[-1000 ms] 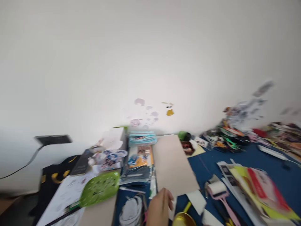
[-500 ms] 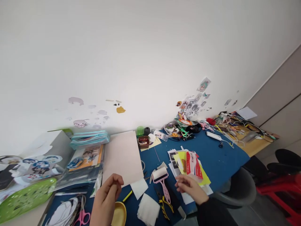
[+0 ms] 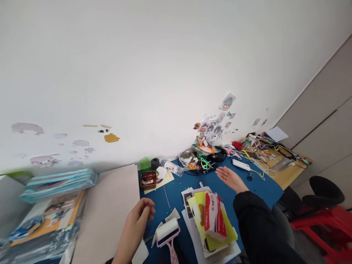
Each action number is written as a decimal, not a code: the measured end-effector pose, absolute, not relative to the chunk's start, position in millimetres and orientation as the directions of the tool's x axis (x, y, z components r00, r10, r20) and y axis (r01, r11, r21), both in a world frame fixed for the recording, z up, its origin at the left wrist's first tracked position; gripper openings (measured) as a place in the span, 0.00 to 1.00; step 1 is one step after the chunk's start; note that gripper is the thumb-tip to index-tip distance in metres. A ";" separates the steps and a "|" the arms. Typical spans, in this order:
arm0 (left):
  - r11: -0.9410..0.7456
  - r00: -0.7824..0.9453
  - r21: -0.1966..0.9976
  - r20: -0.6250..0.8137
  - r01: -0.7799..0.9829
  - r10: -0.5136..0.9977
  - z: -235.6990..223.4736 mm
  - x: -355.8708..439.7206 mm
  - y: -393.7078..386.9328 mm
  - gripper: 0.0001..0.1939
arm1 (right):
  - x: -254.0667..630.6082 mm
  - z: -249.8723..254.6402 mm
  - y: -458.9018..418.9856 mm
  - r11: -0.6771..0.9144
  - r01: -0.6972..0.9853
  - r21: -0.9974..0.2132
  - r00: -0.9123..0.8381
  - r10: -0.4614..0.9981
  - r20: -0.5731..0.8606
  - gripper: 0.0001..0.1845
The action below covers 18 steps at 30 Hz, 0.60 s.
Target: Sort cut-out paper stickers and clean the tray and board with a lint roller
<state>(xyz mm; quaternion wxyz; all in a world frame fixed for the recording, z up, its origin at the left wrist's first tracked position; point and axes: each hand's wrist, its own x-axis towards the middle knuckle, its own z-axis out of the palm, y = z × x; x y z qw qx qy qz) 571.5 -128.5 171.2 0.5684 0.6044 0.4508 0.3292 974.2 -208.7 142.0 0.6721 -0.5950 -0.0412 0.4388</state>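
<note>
My left hand (image 3: 137, 222) hovers over the blue table mat (image 3: 255, 187) with its fingers curled in a loose pinch; I cannot make out anything in it. It is just left of a pink-handled roller (image 3: 167, 232) and right of a beige board (image 3: 108, 209). My right hand (image 3: 230, 178), in a black sleeve, reaches forward flat and open above the mat, near a heap of small craft items (image 3: 205, 161) and a white power strip (image 3: 241, 165). Between the hands lies a stack of papers with a red-and-white packet (image 3: 213, 216) on top.
A small brown tin (image 3: 148, 179), a green cup (image 3: 144, 163), a black spool (image 3: 155, 163) and a bottle on its side (image 3: 172, 167) stand by the white wall. Stickers dot the wall. Teal pouches (image 3: 59, 182) and printed folders lie left. A black chair (image 3: 326, 189) and red stool (image 3: 324, 227) are right.
The view has swung right and tilted. My right hand came into view and stretched forward from the paper stack toward the craft heap. My left hand stayed curled near the roller.
</note>
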 end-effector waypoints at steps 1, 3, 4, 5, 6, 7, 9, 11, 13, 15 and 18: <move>0.057 0.400 0.981 -0.128 0.184 0.907 161.9 591.7 -122.9 0.07 | 989.1 134.3 -198.4 -0.106 -0.557 -0.824 0.607 0.625 -0.491 0.10; 0.051 0.453 0.972 -0.153 0.229 0.878 138.4 636.8 -112.5 0.07 | 1017.5 116.7 -174.0 -0.134 -0.579 -0.805 0.597 0.602 -0.530 0.13; 0.050 0.456 0.968 -0.161 0.245 0.875 124.6 660.9 -107.4 0.07 | 1030.8 107.0 -160.2 -0.146 -0.586 -0.797 0.591 0.596 -0.544 0.15; 0.055 0.452 0.966 -0.168 0.253 0.876 109.6 685.4 -102.3 0.07 | 1043.5 97.0 -146.0 -0.156 -0.593 -0.790 0.584 0.593 -0.555 0.17; 0.060 0.443 0.963 -0.175 0.261 0.879 94.1 710.0 -97.1 0.08 | 1055.5 87.0 -131.7 -0.162 -0.599 -0.784 0.577 0.592 -0.563 0.19; 0.064 0.431 0.961 -0.180 0.270 0.884 78.5 734.3 -92.0 0.08 | 1066.8 77.3 -117.7 -0.166 -0.605 -0.779 0.570 0.593 -0.569 0.21; 0.074 0.423 0.954 -0.197 0.289 0.885 48.8 781.1 -81.9 0.08 | 1087.0 59.6 -92.2 -0.167 -0.616 -0.770 0.558 0.597 -0.576 0.23; 0.077 0.422 0.949 -0.207 0.305 0.883 24.0 824.7 -72.1 0.10 | 1103.9 44.6 -71.7 -0.155 -0.625 -0.765 0.553 0.604 -0.574 0.23; 0.051 0.424 0.944 -0.194 0.326 0.885 6.1 864.6 -62.0 0.11 | 1116.9 31.7 -56.8 -0.129 -0.630 -0.766 0.559 0.610 -0.562 0.21; -0.003 0.419 0.940 -0.149 0.341 0.896 -4.8 901.5 -50.9 0.13 | 1126.2 20.1 -47.1 -0.096 -0.629 -0.771 0.575 0.610 -0.545 0.17; -0.091 0.418 0.938 -0.061 0.334 0.906 -12.6 952.5 -32.8 0.20 | 1135.1 4.8 -39.4 -0.047 -0.615 -0.787 0.612 0.601 -0.515 0.10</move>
